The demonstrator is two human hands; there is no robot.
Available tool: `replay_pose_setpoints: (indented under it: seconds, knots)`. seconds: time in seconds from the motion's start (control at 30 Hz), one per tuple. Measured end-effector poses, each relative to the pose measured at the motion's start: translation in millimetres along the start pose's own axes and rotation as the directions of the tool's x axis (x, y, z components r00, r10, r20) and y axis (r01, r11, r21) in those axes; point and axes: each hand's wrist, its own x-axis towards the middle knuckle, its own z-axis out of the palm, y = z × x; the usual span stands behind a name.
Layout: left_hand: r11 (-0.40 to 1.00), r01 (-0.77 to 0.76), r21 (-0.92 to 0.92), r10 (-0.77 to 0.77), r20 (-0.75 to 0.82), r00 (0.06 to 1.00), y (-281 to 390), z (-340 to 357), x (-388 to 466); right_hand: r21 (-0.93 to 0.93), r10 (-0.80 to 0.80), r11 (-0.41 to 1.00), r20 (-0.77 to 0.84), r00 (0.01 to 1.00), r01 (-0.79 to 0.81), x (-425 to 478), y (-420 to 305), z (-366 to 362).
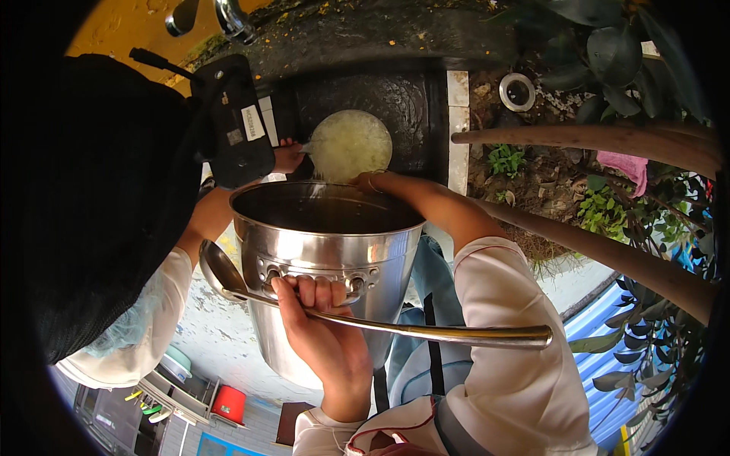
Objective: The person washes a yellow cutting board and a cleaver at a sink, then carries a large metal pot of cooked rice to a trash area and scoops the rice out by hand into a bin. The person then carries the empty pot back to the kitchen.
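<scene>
A tall stainless-steel pot (328, 245) stands tilted before me, its dark mouth facing the trough. My left hand (325, 330) is closed around the riveted side handle of the pot and also holds a long metal ladle (439, 332) crosswise. The ladle's bowl hangs left of the pot. At the far rim, my right hand (365, 180) touches the pot; its fingers are partly hidden. Beyond the rim is a round vessel or strainer (351, 145) with pale yellowish, frothy contents. A co-worker's hand (289, 157) holds it by its handle.
A co-worker in black headwear (120, 188) with a head-mounted device (234, 125) stands close at left. The dark trough (419, 125) has a tiled edge (458, 137). A chrome tap (234, 23) is above. Wooden poles (593, 139) and plants stand right; a red bucket (229, 403) is lower left.
</scene>
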Motion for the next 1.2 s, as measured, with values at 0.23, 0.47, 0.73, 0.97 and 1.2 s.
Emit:
replay_pose_setpoints:
  seconds: [0.23,0.47,0.73,0.97,1.2]
  knots:
    - [1.000,0.001,0.024,-0.001,0.038,0.999,2,13,-5,0.046,0.050,0.998,-0.106,0.993,-0.045,18,21,21]
    - [1.000,-0.005,0.007,0.005,0.072,0.997,4,5,-9,-0.015,0.013,1.000,-0.024,1.000,-0.014,-4,-8,6]
    - [1.000,0.002,-0.002,-0.001,0.052,0.999,11,-5,-22,-0.091,0.048,0.995,-0.017,0.999,-0.049,-25,-19,-16]
    - [0.982,0.018,-0.187,-0.016,0.008,1.000,43,-66,-44,-0.260,0.069,0.961,-0.101,0.992,-0.093,-84,-64,-28]
    - [0.998,-0.041,-0.050,0.030,-0.199,0.980,93,-230,-75,-0.147,0.120,0.973,-0.329,0.937,-0.177,-146,-132,21]
